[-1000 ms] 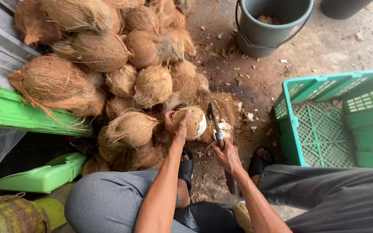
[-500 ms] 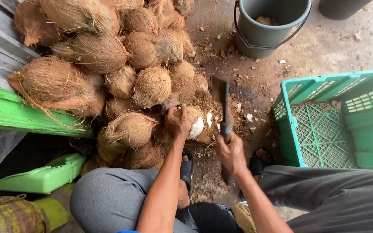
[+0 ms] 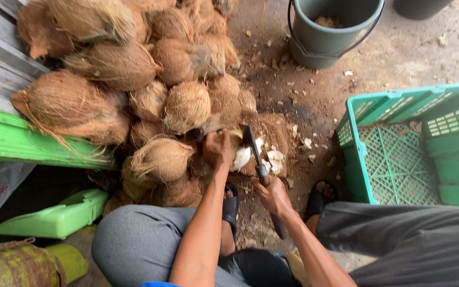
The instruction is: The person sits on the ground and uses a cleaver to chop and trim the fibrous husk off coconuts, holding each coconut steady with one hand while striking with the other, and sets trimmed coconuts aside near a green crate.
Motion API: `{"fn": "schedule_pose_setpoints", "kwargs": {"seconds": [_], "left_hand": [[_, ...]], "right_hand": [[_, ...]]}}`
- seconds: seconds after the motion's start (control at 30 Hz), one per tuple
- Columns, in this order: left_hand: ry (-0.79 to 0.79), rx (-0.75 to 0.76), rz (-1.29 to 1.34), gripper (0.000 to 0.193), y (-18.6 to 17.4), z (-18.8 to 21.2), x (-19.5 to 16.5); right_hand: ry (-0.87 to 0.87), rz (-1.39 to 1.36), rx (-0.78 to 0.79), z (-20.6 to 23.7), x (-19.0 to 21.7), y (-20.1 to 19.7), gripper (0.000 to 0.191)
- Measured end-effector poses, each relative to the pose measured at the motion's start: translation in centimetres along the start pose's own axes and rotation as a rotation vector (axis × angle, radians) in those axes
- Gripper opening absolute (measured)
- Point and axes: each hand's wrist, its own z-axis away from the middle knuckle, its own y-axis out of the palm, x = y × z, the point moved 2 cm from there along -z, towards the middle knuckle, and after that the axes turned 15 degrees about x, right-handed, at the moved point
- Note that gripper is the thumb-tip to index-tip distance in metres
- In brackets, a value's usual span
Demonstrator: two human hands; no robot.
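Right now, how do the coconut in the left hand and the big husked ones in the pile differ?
The held coconut shows white flesh where it is cut open; the pile coconuts are whole and brown. The left hand grips the held one against the blade in the right hand; the pile lies untouched. Both are fibrous.

Green bucket (image 3: 331, 33), teal crate (image 3: 415, 143) (latticed), heaped husked coconuts (image 3: 118, 64), green plank (image 3: 33, 141)

Obstacles: coconut pile (image 3: 150, 79) left of green crate (image 3: 415, 154); bucket (image 3: 330, 32) behind; littered floor (image 3: 314, 101) between lies open.
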Motion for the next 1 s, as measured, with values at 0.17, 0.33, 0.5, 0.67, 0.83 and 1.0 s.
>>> {"fn": "schedule_pose_setpoints", "kwargs": {"seconds": [0.17,0.33,0.5,0.67,0.83,1.0], "left_hand": [[-0.307,0.17,-0.039,0.051,0.2,0.6,0.1],[-0.251,0.15,0.025,0.047,0.0,0.5,-0.4],[-0.311,0.143,-0.039,0.039,-0.2,1.2,-1.0],[-0.222,0.132,0.002,0.041,0.8,1.9,-1.2],[-0.048,0.114,0.232,0.042,2.1,2.5,-0.6],[-0.154,0.11,0.059,0.041,2.8,2.3,0.2]], "right_hand": [[-0.206,-0.505,-0.03,0.4,0.3,-1.5,0.027],[-0.12,-0.334,-0.062,-0.4,0.3,-0.9,0.041],[-0.154,0.094,-0.074,-1.0,-0.9,0.2,0.044],[0.061,0.089,-0.016,-1.2,-2.2,0.2,0.036],[0.099,-0.095,-0.089,-0.8,-1.8,-1.3,0.039],[-0.139,-0.326,-0.141,-0.4,-1.7,-0.8,0.038]]}}
